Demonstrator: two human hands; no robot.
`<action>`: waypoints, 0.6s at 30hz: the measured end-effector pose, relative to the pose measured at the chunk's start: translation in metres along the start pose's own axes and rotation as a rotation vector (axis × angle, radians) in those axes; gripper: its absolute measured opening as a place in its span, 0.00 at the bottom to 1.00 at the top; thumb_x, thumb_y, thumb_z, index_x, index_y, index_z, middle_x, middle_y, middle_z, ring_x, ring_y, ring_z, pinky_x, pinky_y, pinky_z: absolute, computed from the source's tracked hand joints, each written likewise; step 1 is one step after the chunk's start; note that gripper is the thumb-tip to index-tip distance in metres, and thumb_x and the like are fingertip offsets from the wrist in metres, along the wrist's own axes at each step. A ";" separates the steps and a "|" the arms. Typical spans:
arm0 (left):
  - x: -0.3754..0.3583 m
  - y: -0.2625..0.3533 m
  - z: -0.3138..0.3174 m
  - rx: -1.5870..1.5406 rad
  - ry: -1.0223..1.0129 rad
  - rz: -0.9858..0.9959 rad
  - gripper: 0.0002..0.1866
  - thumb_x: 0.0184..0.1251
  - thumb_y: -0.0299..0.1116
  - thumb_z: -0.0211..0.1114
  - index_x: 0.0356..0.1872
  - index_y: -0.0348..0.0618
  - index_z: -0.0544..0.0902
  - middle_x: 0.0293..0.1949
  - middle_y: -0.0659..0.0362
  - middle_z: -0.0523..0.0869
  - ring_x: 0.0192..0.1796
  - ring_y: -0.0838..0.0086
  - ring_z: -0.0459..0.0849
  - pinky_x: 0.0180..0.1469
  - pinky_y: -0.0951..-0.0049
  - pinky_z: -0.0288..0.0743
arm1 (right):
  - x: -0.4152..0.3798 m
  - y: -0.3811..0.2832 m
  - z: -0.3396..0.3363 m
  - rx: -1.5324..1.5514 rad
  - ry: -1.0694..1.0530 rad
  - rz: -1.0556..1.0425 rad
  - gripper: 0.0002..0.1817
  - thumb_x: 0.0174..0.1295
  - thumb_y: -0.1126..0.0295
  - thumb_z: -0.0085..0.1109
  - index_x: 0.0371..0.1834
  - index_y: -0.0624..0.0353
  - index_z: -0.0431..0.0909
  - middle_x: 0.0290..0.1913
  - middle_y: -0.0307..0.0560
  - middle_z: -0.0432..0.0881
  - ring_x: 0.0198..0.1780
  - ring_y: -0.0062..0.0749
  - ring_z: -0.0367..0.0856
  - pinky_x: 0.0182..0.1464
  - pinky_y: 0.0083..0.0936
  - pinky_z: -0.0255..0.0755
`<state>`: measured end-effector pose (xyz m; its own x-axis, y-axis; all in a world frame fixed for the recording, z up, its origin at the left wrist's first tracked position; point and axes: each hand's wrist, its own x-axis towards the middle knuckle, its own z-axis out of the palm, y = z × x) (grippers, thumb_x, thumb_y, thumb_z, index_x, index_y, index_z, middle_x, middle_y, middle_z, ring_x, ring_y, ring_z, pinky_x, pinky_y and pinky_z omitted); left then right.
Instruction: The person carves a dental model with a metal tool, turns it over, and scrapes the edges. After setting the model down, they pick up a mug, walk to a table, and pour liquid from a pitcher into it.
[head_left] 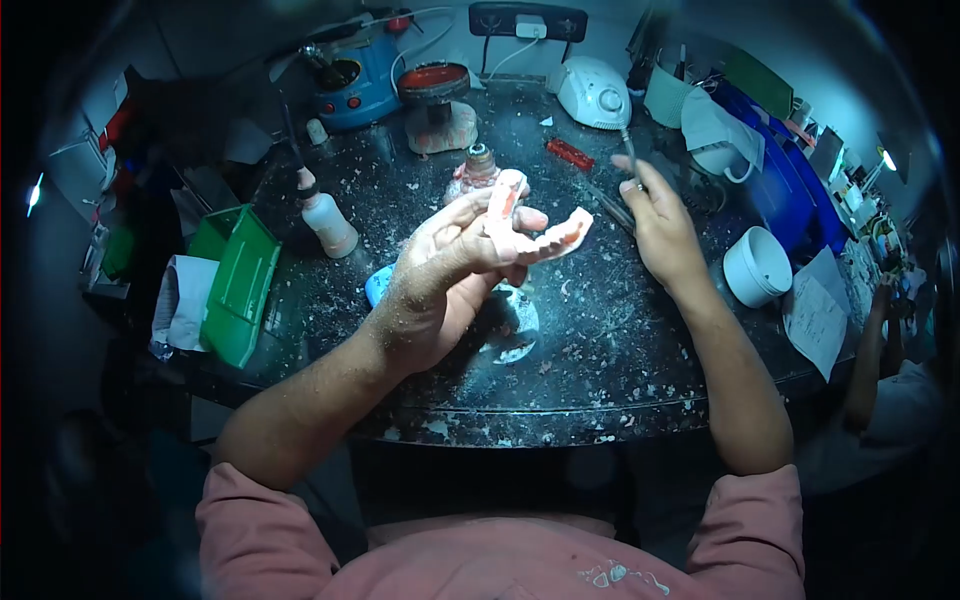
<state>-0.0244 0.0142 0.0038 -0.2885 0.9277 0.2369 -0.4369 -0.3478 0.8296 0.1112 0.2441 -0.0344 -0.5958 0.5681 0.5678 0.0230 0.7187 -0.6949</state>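
In the middle of the head view my left hand is raised above the bench, its fingers closed around a horseshoe-shaped dental cast. The cast is whitish, with reddish patches along the arch. Pale dust covers the wrist below. Further right, my right hand is closed on a slim grey rod-like tool, which looks like a handpiece; the fingers partly hide it. Beside that hand a thin metal instrument lies on the bench. A small red block lies behind it, near the white control box.
The dark bench is speckled with debris. A green tray and dropper bottle stand left. A white cup and paper are right. Behind is a blue machine. Another person's arm shows at far right.
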 end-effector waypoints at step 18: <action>-0.056 0.066 -0.021 1.549 0.312 0.475 0.20 0.67 0.30 0.67 0.58 0.36 0.79 0.52 0.54 0.83 0.56 0.70 0.82 0.61 0.68 0.72 | 0.008 -0.065 0.066 -0.216 -0.406 -0.117 0.61 0.40 0.38 0.75 0.74 0.63 0.58 0.70 0.66 0.64 0.74 0.50 0.62 0.73 0.38 0.59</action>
<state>-0.0547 -0.0640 0.0347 -0.3730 0.6566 0.6555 0.8926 0.0610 0.4468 0.0517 0.1752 -0.0140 -0.8692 0.3064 0.3880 0.0780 0.8599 -0.5044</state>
